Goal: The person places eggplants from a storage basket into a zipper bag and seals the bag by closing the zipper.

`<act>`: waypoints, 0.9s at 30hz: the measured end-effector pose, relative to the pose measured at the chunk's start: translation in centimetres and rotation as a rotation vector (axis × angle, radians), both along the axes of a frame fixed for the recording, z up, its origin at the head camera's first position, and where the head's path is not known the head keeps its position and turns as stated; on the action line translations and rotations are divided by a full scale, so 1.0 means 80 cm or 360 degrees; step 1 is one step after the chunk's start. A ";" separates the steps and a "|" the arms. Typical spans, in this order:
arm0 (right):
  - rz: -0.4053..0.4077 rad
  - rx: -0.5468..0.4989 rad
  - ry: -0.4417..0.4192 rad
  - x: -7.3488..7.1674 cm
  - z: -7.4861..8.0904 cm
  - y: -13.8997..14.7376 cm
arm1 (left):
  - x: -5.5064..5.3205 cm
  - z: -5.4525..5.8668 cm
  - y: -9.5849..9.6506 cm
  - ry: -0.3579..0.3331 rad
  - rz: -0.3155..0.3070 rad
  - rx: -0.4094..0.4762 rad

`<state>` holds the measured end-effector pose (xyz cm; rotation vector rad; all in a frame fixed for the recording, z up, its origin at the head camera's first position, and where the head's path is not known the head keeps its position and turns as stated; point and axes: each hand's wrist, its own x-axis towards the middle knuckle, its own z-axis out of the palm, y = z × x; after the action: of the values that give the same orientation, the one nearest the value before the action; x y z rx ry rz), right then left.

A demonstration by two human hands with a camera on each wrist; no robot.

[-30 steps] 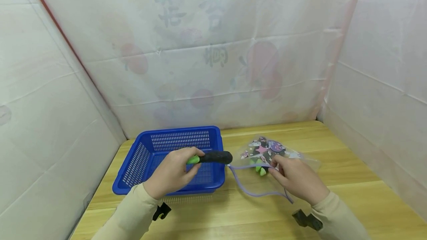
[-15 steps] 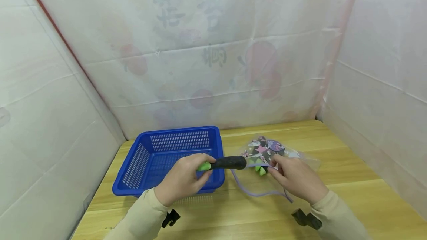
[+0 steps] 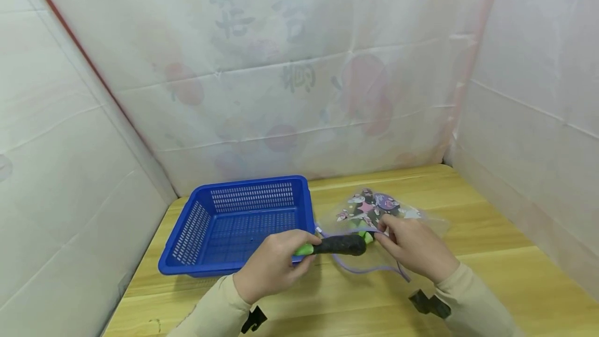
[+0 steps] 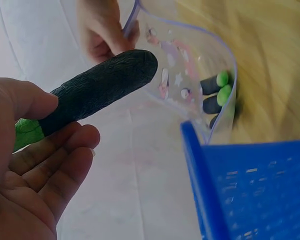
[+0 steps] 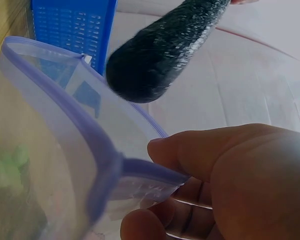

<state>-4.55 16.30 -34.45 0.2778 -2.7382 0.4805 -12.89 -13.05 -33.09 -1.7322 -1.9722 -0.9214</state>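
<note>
My left hand (image 3: pixel 276 261) pinches the green stem end of a dark toy eggplant (image 3: pixel 340 245), its blunt tip pointing right. That tip is over the open mouth of a clear zip bag (image 3: pixel 360 270) with a purple zip edge and cartoon print. My right hand (image 3: pixel 418 247) pinches the bag's rim between thumb and fingers, and the mouth gapes. Inside the bag, in the left wrist view, several more dark pieces with green ends (image 4: pixel 223 95) lie side by side. In the right wrist view the eggplant (image 5: pixel 155 55) hangs just above the purple rim (image 5: pixel 85 130).
A blue plastic basket (image 3: pixel 206 270) with slotted walls stands left of the bag, close to its edge. The wooden table (image 3: pixel 496 274) is backed by pale printed cloth (image 3: pixel 290 103), with cloth walls on both sides.
My left hand has carried the toy eggplant rightward and a little down, from over the basket to over the bag's mouth. My right hand keeps its hold on the rim almost unmoved.
</note>
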 end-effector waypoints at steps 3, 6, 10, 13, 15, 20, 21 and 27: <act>-0.0006 0.0003 -0.0009 0.000 0.001 0.000 | 0.003 -0.006 0.006 0.0016 -0.0005 -0.0010; -0.0016 0.0003 -0.0018 0.001 0.002 0.000 | 0.007 -0.011 0.012 0.0000 -0.0001 -0.0028; -0.0026 0.0002 -0.0028 0.001 0.003 -0.001 | 0.012 -0.017 0.021 -0.0009 0.0003 -0.0017; -0.0033 0.0004 -0.0028 0.001 0.003 -0.001 | 0.015 -0.022 0.028 0.0003 0.0016 0.0004; -0.0031 0.0009 -0.0015 0.001 0.002 0.000 | 0.017 -0.025 0.032 -0.0017 0.0037 0.0007; -0.0015 0.0023 0.0025 0.001 0.001 0.000 | 0.023 -0.035 0.045 -0.0079 0.0135 -0.0031; -0.0012 0.0023 0.0031 0.001 0.001 0.000 | 0.024 -0.037 0.047 -0.0090 0.0155 -0.0043; -0.0011 0.0019 0.0040 0.001 0.000 0.000 | 0.028 -0.046 0.062 -0.0105 0.0239 -0.0078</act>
<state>-4.46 16.32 -34.45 0.2758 -2.7178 0.4556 -10.62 -8.13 -36.75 -1.5719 -2.1509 -0.8957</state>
